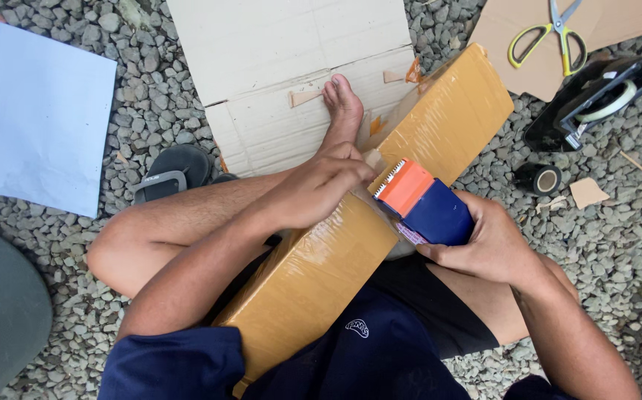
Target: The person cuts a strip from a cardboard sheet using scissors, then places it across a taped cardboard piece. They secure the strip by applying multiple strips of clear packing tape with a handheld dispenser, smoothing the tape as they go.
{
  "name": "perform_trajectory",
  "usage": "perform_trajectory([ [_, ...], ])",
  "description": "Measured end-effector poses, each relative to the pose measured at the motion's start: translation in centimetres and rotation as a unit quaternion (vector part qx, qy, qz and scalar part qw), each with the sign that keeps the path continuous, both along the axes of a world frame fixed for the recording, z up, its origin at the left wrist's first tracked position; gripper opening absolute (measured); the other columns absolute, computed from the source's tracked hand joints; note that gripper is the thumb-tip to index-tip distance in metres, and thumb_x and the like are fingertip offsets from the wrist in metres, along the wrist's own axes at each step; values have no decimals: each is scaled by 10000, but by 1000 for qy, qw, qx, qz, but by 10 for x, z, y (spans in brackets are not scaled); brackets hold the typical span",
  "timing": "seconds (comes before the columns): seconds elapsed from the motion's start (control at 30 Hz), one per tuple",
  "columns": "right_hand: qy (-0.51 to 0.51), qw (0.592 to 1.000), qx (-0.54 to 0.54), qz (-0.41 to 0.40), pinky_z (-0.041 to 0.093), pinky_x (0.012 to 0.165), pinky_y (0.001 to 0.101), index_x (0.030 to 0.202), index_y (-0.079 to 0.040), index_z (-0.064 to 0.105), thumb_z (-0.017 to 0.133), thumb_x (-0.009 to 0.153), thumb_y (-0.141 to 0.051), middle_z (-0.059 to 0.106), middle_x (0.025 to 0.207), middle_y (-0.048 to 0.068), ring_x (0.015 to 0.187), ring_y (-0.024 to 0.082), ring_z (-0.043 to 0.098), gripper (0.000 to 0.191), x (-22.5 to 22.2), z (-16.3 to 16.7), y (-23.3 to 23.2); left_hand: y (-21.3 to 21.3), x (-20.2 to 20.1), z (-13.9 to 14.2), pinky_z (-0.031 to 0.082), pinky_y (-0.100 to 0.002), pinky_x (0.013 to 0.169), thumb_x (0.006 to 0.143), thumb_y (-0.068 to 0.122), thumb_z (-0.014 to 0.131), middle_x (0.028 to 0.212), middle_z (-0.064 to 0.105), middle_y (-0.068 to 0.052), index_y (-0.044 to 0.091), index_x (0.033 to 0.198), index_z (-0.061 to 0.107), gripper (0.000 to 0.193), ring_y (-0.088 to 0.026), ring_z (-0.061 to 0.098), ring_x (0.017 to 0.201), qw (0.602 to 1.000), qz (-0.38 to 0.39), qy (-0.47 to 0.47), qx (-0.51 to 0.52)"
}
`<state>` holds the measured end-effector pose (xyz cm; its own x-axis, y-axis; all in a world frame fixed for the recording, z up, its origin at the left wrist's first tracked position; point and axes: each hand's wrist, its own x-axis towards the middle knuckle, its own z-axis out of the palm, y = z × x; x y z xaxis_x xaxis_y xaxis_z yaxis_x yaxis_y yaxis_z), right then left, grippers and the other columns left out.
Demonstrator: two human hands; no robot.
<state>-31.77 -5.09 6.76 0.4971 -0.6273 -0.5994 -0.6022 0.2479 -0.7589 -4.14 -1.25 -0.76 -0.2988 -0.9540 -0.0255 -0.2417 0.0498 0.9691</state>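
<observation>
Resting across the lap, a long tape-wrapped brown cardboard box (321, 267) is running diagonally (away rightward); left hand (317, 189) is pressing fingers flat on it, right hand (491, 244) is gripping a blue-and-orange tape dispenser (425, 204) just beside.

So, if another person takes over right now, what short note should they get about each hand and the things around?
Left hand: pressing down on the tape-wrapped cardboard box, which lies across the lap.
Right hand: gripping the orange and blue tape dispenser, its toothed edge at the box.
Nearby on the gravel: scissors on a cardboard piece, a second tape dispenser, a small dark tape roll, flat cardboard sheet under the foot.
Done: most of the visible box surface is covered in glossy tape.
Left: the strip at the dispenser does not look cut yet; hidden sides cannot be judged.
</observation>
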Motion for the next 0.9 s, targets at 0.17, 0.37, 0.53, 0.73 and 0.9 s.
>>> perform_trajectory([
  [0.17,18,1000,15,-9,560,811,241,1081,-9,735,866,669,-66,775,943,4,856,40,664,437,16,10,-3,-1,5,-1,-42,-470,1309,1051,191,622,1623,-357,-247,-105,959,712,322,-359,-391,1508,995,4,75,61],
  [0.37,51,998,21,-1,570,797,252,1085,-6,734,865,659,-98,781,938,17,836,49,667,455,25,17,-7,-2,8,-10,5,-435,1298,1029,162,636,1615,-358,-275,-105,1095,699,282,-353,-352,1530,994,11,86,63],
  [0.53,79,997,21,4,580,800,264,1081,1,730,855,634,-110,795,934,39,836,67,694,477,23,15,-8,-7,7,-13,-34,-439,1281,978,138,696,1610,-266,-306,-121,1250,594,390,-356,-366,1502,992,25,90,80],
  [0.73,64,998,13,18,582,837,278,1118,8,714,821,607,-109,796,982,54,881,84,716,536,22,11,-12,-2,8,-8,47,-435,1271,948,117,730,1601,-254,-335,-63,887,738,190,-373,-315,1503,995,30,65,64],
  [0.9,100,994,40,9,581,820,281,1069,13,727,855,590,-154,796,952,78,852,101,713,523,31,14,-14,9,3,-14,136,-430,1292,979,57,680,1661,-147,-334,-35,806,638,200,-408,-208,1558,996,82,27,1],
])
